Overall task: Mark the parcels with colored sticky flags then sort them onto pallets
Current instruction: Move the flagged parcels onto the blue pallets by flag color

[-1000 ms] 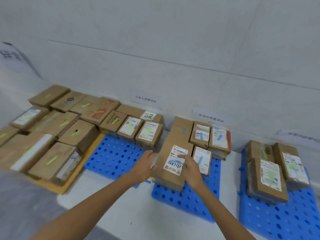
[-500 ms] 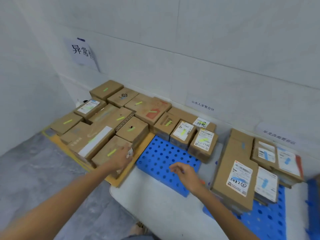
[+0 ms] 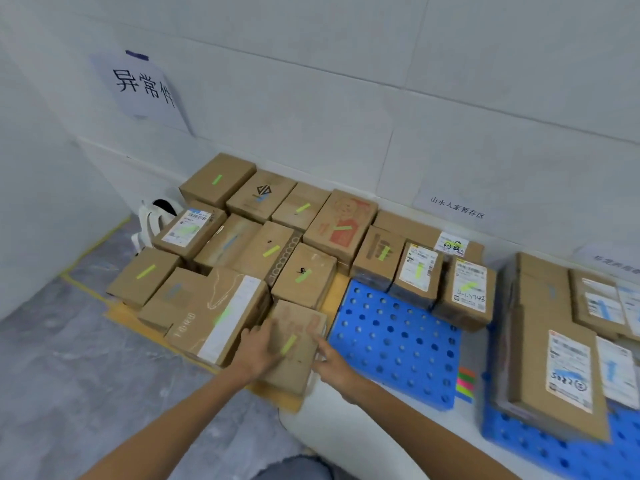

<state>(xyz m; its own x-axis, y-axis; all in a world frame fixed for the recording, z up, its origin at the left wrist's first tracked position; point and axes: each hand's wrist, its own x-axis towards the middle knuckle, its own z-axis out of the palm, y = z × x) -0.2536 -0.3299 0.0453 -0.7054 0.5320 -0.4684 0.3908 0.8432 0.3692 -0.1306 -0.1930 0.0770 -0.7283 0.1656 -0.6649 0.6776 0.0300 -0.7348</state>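
A brown parcel (image 3: 300, 355) with a green sticky flag lies at the front corner of the orange pallet (image 3: 335, 295). My left hand (image 3: 258, 351) rests on its left side with fingers stretched over the top. Along the parcel's right edge my right hand (image 3: 333, 365) touches it with straight fingers. Several more green-flagged parcels (image 3: 239, 247) fill the orange pallet. A pad of colored sticky flags (image 3: 465, 382) lies on the white surface between two blue pallets.
The middle blue pallet (image 3: 391, 341) holds three green-flagged parcels (image 3: 419, 271) at its back. The right blue pallet (image 3: 554, 450) carries blue-flagged parcels, including a tall one (image 3: 554, 358). A white bag (image 3: 149, 220) sits by the wall. Paper signs (image 3: 142, 84) hang above.
Both hands let go of the tall labelled parcel on the right pallet. The view and both hands swung left to the front parcel on the orange pallet.
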